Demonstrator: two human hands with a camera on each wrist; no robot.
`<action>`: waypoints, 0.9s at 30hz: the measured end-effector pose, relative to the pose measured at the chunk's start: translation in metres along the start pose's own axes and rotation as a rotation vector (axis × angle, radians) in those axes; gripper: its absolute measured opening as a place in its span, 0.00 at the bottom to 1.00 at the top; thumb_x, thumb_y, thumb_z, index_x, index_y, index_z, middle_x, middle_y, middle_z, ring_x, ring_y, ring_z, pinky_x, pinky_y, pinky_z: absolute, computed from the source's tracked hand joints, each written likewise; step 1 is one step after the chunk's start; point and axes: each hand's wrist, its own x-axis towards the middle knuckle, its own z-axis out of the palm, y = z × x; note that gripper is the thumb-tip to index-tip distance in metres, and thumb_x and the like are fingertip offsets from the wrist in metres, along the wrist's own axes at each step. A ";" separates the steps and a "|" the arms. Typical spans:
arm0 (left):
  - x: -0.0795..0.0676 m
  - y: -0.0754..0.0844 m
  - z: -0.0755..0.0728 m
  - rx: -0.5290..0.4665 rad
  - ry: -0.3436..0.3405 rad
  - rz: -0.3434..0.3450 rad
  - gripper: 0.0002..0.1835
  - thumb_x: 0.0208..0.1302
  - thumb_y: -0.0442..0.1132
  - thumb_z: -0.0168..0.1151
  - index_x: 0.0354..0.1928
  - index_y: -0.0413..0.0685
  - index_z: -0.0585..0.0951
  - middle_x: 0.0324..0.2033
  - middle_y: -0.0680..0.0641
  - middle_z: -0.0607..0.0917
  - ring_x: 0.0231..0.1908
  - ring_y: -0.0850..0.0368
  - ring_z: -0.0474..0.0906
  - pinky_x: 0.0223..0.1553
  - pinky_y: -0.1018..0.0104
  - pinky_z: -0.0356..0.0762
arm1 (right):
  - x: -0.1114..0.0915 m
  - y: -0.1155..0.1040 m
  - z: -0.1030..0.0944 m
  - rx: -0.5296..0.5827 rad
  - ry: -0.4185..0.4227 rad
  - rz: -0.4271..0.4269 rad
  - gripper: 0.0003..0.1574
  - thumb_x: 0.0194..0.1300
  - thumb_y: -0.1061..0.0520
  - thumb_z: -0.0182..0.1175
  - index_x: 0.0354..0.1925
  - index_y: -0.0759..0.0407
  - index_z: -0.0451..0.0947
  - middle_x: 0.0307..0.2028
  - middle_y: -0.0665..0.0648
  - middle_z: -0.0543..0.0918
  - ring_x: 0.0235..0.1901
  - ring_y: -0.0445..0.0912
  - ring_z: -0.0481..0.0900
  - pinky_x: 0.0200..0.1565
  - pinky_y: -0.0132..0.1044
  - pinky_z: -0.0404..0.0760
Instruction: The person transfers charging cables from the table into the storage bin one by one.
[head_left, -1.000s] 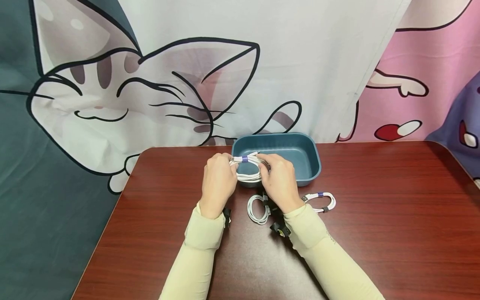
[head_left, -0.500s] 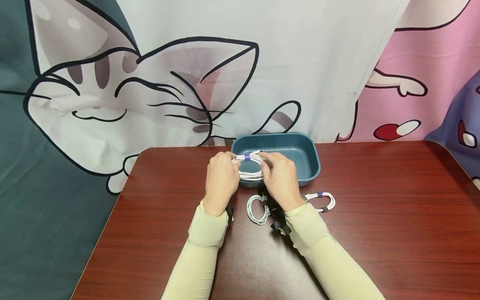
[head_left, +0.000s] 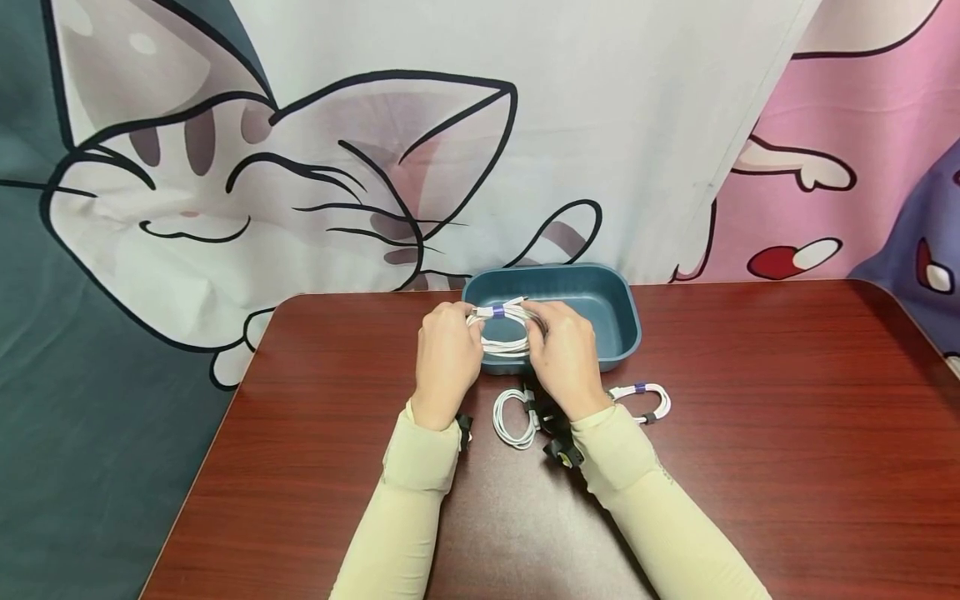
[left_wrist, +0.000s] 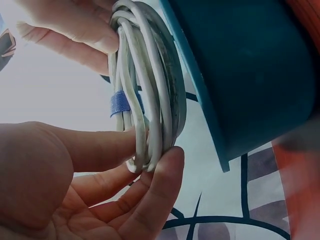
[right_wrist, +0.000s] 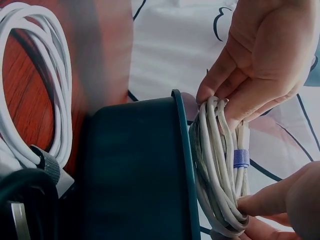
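A coiled white cable (head_left: pixel 504 346) with a blue strap round one side is held over the near left part of a blue-green bin (head_left: pixel 618 325). My left hand (head_left: pixel 448 358) pinches the coil's left side between thumb and fingers, as the left wrist view shows of the same white cable (left_wrist: pixel 150 75). On the coil's right side my right hand (head_left: pixel 564 354) grips it, thumb on the near face. In the right wrist view the blue strap (right_wrist: pixel 241 158) shows clearly, and the coil is just above the rim of the bin (right_wrist: pixel 140 165).
On the brown table (head_left: pixel 315 433), a second coiled white cable (head_left: pixel 512 421) lies in front of the bin, beside a black item near my right wrist. Another white cable (head_left: pixel 660 402) with a blue strap lies right of my right forearm. A printed curtain (head_left: pixel 637 125) hangs behind.
Both hands have shifted slightly right and a little up, with the coiled cable between them. The bin and the cables on the table have stayed in place.
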 end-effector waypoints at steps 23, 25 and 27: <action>0.004 0.001 0.010 0.054 -0.021 0.009 0.10 0.64 0.33 0.66 0.45 0.35 0.87 0.38 0.37 0.86 0.42 0.38 0.84 0.45 0.48 0.81 | -0.001 0.006 0.003 -0.020 -0.038 0.016 0.18 0.59 0.70 0.62 0.49 0.66 0.85 0.44 0.65 0.87 0.47 0.60 0.84 0.48 0.55 0.79; 0.004 0.001 0.010 0.056 -0.020 0.012 0.10 0.64 0.32 0.66 0.45 0.35 0.87 0.37 0.37 0.86 0.41 0.38 0.84 0.44 0.48 0.82 | 0.000 0.007 0.003 -0.023 -0.043 0.020 0.19 0.59 0.70 0.62 0.49 0.66 0.85 0.44 0.65 0.87 0.47 0.60 0.84 0.48 0.55 0.79; 0.004 0.001 0.010 0.056 -0.020 0.014 0.10 0.64 0.32 0.66 0.45 0.35 0.87 0.37 0.37 0.86 0.40 0.38 0.85 0.44 0.48 0.82 | 0.000 0.008 0.004 -0.027 -0.051 0.026 0.18 0.60 0.70 0.62 0.50 0.66 0.85 0.45 0.65 0.87 0.48 0.59 0.84 0.49 0.55 0.79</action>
